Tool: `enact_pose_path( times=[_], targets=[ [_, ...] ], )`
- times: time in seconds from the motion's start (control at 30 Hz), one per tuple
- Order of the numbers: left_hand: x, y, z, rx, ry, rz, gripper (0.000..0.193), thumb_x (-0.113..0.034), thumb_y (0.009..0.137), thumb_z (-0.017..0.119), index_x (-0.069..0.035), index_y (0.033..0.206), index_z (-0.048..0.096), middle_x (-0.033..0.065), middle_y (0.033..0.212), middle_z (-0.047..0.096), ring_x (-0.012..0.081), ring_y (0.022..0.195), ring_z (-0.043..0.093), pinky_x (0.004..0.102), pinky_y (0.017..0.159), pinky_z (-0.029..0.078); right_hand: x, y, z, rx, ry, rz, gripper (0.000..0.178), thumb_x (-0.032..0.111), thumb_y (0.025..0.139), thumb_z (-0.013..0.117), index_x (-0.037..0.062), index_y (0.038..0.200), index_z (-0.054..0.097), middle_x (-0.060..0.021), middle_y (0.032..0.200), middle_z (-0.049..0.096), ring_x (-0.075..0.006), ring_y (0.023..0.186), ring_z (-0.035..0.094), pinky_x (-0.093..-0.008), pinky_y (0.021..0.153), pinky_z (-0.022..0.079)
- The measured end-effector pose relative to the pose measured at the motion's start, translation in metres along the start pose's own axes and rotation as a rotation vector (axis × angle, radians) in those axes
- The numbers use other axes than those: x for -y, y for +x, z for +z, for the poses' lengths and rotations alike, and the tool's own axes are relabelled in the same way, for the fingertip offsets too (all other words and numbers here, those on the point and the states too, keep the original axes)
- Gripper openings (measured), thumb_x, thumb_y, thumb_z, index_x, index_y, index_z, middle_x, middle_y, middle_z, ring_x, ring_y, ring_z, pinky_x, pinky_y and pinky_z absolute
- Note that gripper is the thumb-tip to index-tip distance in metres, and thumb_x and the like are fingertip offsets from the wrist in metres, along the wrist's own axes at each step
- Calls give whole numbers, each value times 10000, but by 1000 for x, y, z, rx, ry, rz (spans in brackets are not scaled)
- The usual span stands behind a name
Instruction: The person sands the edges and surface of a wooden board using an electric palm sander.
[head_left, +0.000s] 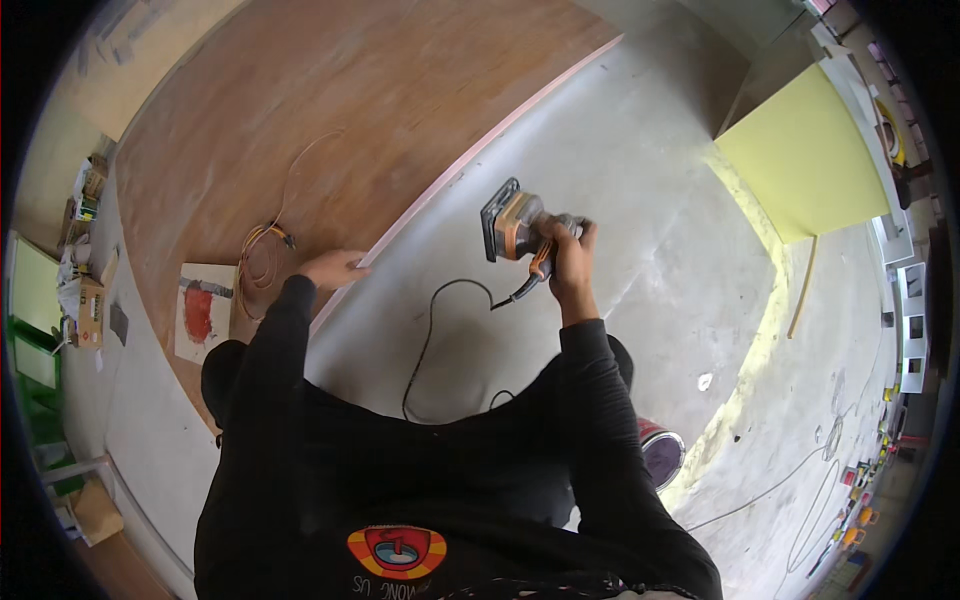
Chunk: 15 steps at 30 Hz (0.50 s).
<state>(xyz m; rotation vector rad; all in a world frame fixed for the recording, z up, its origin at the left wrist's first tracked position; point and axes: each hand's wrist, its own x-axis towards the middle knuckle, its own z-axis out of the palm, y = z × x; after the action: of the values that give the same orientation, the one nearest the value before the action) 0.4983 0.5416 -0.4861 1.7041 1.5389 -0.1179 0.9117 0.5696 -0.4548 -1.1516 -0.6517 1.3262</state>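
Observation:
My right hand (573, 262) is closed round an orange-and-grey electric sander (522, 226) above the floor. The sander is tipped on its side, its flat black pad turned left and apart from the panel. A black cord (431, 335) hangs from its handle and loops toward my legs. My left hand (334, 268) grips the pinkish edge of a large brown wooden panel (400, 90), fingertips at the rim; the fingers beneath are hidden. Beside that hand, a coil of orange cable (262, 262) and a pale board with a red patch (198, 312) lie on the panel.
A paint can (662, 455) stands by my right knee. Yellow dust (757, 360) streaks the grey floor (660, 190) near a pale yellow box-like piece (815, 150) and a thin wooden stick (803, 290). Boxes (88, 312) line the left; cables and tools lie far right.

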Motion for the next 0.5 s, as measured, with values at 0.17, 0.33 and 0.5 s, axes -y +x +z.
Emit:
enact_pose_path(
  times=[0.17,0.33,0.5],
  targets=[
    [9,-42,-10,-185,-326,65,675,-433,948,665,7,1432,499,213,1418,563,310,1288,570,367,1079,436,5,11,-7,31,53,17,492,9,786,696,21,1151,366,-166,997,630,-234,858,647,-349,780,560],
    [-53,-114,-61,-160,-118,-45,601,-336,978,646,0,1449,484,182,1414,571,266,1282,574,356,1078,437,0,24,-16,-1,-29,-60,486,-4,751,691,44,1133,394,-133,954,595,-220,819,623,-362,709,566],
    [-67,-180,-116,-120,40,-102,558,-250,1001,621,-7,1475,452,152,1388,578,222,1239,578,338,1061,439,-4,36,-13,60,353,-87,419,-39,793,621,59,1109,365,-174,1012,559,-279,817,643,-415,651,581]
  ],
)
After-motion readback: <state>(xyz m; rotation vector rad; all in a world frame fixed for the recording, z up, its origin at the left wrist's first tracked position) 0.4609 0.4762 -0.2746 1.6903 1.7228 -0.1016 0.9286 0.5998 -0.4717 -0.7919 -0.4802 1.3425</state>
